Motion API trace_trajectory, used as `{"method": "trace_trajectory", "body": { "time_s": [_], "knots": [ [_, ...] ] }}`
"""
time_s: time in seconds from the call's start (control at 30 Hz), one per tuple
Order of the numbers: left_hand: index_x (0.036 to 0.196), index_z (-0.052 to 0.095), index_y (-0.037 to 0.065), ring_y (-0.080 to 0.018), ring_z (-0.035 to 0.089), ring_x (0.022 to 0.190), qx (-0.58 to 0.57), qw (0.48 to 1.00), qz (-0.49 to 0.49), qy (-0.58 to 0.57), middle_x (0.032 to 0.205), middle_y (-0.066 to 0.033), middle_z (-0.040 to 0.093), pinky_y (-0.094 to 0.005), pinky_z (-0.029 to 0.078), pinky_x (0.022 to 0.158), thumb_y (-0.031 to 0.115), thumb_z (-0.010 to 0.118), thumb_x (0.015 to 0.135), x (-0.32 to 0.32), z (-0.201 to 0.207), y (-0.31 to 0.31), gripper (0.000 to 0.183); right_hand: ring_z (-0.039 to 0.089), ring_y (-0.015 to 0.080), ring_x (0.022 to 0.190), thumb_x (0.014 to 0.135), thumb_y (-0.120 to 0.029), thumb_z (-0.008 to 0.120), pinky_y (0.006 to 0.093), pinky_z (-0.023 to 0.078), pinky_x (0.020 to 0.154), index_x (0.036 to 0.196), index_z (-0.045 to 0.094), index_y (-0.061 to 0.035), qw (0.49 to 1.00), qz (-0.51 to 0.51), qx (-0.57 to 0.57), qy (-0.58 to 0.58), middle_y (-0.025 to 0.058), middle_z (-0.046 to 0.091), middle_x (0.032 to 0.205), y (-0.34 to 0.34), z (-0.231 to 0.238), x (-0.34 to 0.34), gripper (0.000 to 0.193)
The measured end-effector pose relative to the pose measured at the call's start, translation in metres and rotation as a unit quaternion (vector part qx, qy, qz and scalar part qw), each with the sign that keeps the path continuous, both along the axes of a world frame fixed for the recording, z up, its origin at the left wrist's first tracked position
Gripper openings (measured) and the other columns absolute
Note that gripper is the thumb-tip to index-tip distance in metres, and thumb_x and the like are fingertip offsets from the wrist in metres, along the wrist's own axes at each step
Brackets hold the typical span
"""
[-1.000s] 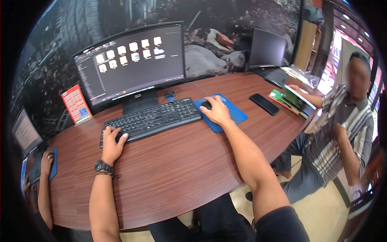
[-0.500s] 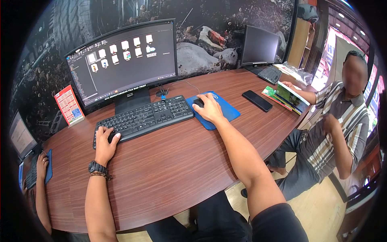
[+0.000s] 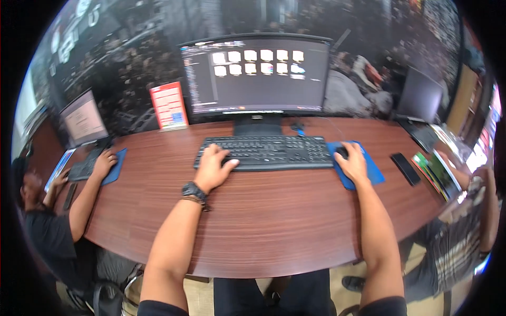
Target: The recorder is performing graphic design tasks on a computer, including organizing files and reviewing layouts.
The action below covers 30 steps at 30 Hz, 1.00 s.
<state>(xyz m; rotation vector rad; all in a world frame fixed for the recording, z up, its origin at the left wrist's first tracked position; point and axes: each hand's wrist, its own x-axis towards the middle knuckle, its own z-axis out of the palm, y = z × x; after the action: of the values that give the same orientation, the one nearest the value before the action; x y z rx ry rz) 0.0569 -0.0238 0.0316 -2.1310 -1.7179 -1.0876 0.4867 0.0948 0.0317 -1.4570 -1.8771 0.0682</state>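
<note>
My left hand (image 3: 212,168) rests on the left end of a black keyboard (image 3: 284,154), its fingers apart over the keys and holding nothing. On a blue mouse pad (image 3: 372,171) to the right, my right hand (image 3: 354,164) is curled over a dark computer mouse (image 3: 342,152), which is partly hidden under the fingers. Behind the keyboard stands a wide monitor (image 3: 258,92) showing two rows of icons on a dark window. A dark watch (image 3: 195,190) and a bracelet circle my left wrist.
A red and white desk calendar (image 3: 169,107) stands left of the monitor. Farther left, a person (image 3: 58,231) works at another screen (image 3: 84,120). On the right lie a black phone (image 3: 405,169) and colourful booklets (image 3: 436,174), beside a seated person (image 3: 461,239) and another monitor (image 3: 420,96).
The view has swung left, so the main monitor is now near the centre and the person on the left shows more. My hands stay on the keyboard and mouse.
</note>
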Motion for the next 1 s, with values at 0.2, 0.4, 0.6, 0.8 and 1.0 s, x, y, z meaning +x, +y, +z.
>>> {"method": "trace_trajectory", "body": {
  "time_s": [0.2,0.4,0.6,0.8,1.0],
  "knots": [
    [0.116,0.069,-0.004,-0.032,0.053,0.107,-0.037,0.998,0.038,-0.016,0.108,-0.0147,0.056,-0.0407,0.044,0.096,0.033,0.073,0.088,-0.006,0.002,-0.008,0.047,0.059,0.0353,0.116,0.085,-0.031,0.067,0.0439,0.048,0.097,0.126,0.064,-0.0082,0.999,0.03,0.009,0.012,0.0155,0.058,0.125,0.003,-0.002,-0.01,0.047],
    [0.117,0.068,-0.004,-0.0321,0.053,0.109,-0.036,0.998,0.036,-0.021,0.11,-0.0146,0.056,-0.0411,0.044,0.097,0.035,0.074,0.087,-0.005,0.001,-0.004,0.05,0.059,0.0364,0.114,0.085,-0.027,0.068,0.0441,0.048,0.097,0.121,0.067,-0.0064,0.999,0.041,0.024,0.02,0.0171,0.057,0.125,0.009,-0.004,-0.007,0.042],
    [0.118,0.069,-0.003,-0.031,0.052,0.108,-0.04,0.998,0.037,-0.025,0.11,-0.0137,0.055,-0.0406,0.044,0.097,0.037,0.073,0.088,-0.005,0.0,-0.003,0.051,0.058,0.0375,0.114,0.084,-0.025,0.069,0.0441,0.048,0.097,0.118,0.069,-0.0055,0.999,0.038,0.029,0.011,0.0187,0.058,0.122,0.008,-0.003,-0.007,0.039],
    [0.117,0.069,-0.002,-0.0298,0.051,0.107,-0.035,0.998,0.04,-0.022,0.108,-0.0127,0.054,-0.0407,0.044,0.097,0.04,0.072,0.088,-0.007,-0.002,-0.005,0.051,0.058,0.0376,0.112,0.084,-0.025,0.069,0.0437,0.048,0.096,0.114,0.07,-0.0052,0.997,0.059,0.035,0.022,0.0188,0.058,0.12,0.002,0.0,-0.009,0.036],
    [0.117,0.069,-0.002,-0.0296,0.051,0.106,-0.034,0.998,0.042,-0.022,0.107,-0.0122,0.054,-0.041,0.044,0.096,0.04,0.072,0.088,-0.005,-0.002,-0.004,0.051,0.059,0.0373,0.11,0.084,-0.024,0.069,0.0433,0.048,0.096,0.114,0.071,-0.0055,0.998,0.052,0.03,0.023,0.0189,0.058,0.119,0.002,0.0,-0.009,0.035]
  ]
}}
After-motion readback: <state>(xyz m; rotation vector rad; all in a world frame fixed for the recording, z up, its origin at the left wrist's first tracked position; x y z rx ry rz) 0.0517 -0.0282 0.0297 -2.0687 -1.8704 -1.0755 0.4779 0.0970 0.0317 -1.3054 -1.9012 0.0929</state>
